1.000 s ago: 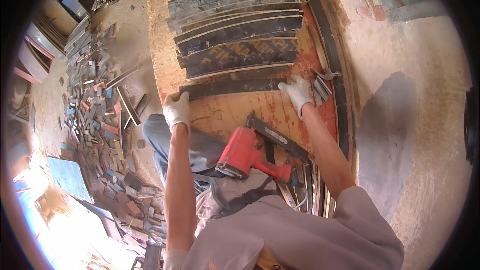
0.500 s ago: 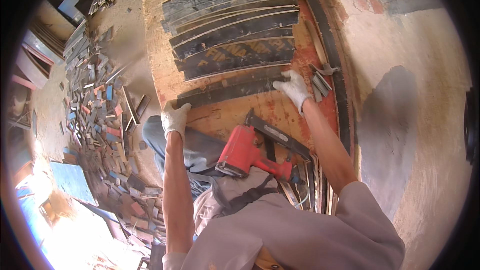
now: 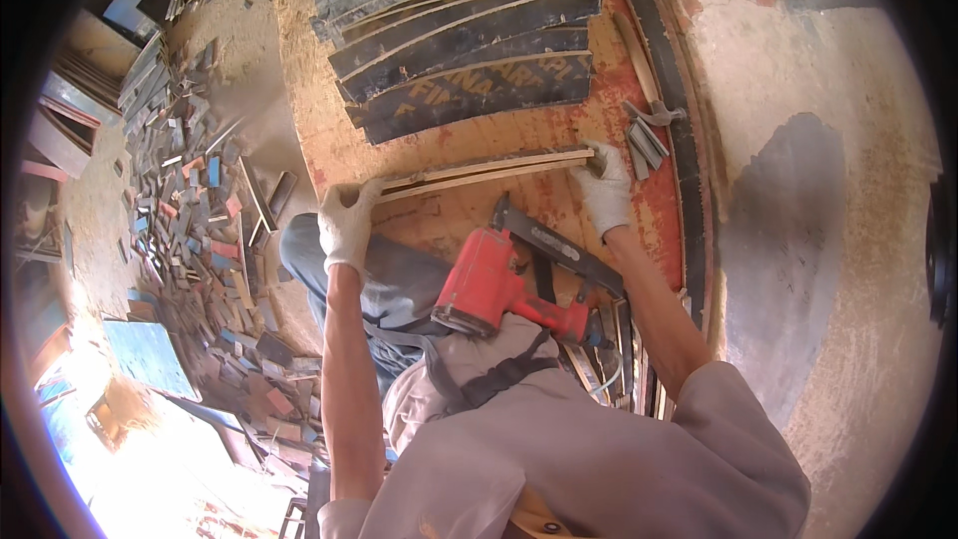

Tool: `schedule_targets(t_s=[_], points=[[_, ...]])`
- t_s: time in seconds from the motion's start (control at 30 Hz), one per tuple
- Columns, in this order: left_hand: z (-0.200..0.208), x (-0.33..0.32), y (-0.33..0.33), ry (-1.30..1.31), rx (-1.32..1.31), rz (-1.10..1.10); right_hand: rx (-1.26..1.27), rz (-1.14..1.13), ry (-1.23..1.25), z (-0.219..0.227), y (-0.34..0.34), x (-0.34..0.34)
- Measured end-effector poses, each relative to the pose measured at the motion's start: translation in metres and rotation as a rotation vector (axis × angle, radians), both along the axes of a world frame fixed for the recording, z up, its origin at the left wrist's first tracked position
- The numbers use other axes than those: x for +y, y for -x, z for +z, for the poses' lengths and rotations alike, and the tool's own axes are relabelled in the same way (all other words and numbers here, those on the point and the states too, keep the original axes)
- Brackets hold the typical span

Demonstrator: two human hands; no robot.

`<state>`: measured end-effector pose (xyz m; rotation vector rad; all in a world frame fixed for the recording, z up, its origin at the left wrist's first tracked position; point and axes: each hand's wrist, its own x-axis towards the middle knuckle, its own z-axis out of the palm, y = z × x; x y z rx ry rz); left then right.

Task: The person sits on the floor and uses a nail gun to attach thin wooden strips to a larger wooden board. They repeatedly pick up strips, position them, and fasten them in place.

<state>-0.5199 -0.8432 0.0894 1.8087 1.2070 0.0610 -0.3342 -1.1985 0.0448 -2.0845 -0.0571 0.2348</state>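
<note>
Both hands wear pale work gloves. Between them I hold two narrow plywood strips [image 3: 479, 172] together, their light edges turned up toward me. My left hand [image 3: 346, 225] is closed around the left ends, and my right hand [image 3: 605, 190] grips the right ends. Beneath the strips lies a worn, reddish-orange board [image 3: 439, 230]. A red nail gun [image 3: 489, 284] with a black magazine rests across my lap, just nearer than the strips. Beyond them, several dark plywood strips [image 3: 479, 90] are laid in overlapping rows.
A hammer [image 3: 654, 116] and grey bundles of fasteners [image 3: 646, 148] lie at the board's right edge. Many small wood offcuts [image 3: 200, 230] cover the floor at left. A blue panel [image 3: 150, 357] lies at lower left. A concrete surface [image 3: 858, 240] runs along the right.
The strips have been tilted from lying dark face up to standing on edge, showing their light plywood edges. Both hands have turned with them, still at the two ends.
</note>
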Motion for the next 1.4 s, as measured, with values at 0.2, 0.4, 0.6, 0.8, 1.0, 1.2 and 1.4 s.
schedule_targets(t_s=[0.2,0.4,0.6,0.8,1.0,1.2,1.4], points=[[-0.018,0.0,-0.009,-0.047,-0.031,0.064,0.144,-0.236,-0.145,-0.001,0.018,-0.001],[-0.024,0.002,-0.003,0.024,-0.101,0.129,0.006,-0.003,0.209,0.033,0.029,-0.006],[-0.019,0.002,-0.003,0.098,-0.135,0.218,0.432,-0.151,-0.319,0.075,0.014,-0.011],[-0.023,-0.005,-0.007,0.148,-0.193,0.294,0.371,-0.197,-0.331,0.044,0.003,-0.029],[-0.037,-0.004,-0.003,0.138,-0.225,0.346,0.375,-0.211,-0.366,0.029,0.002,-0.013],[-0.023,-0.011,-0.002,0.165,-0.182,0.373,0.397,-0.262,-0.319,0.034,0.004,-0.004],[-0.005,-0.031,0.001,0.104,-0.226,0.264,0.37,-0.297,-0.337,0.032,0.005,0.004]])
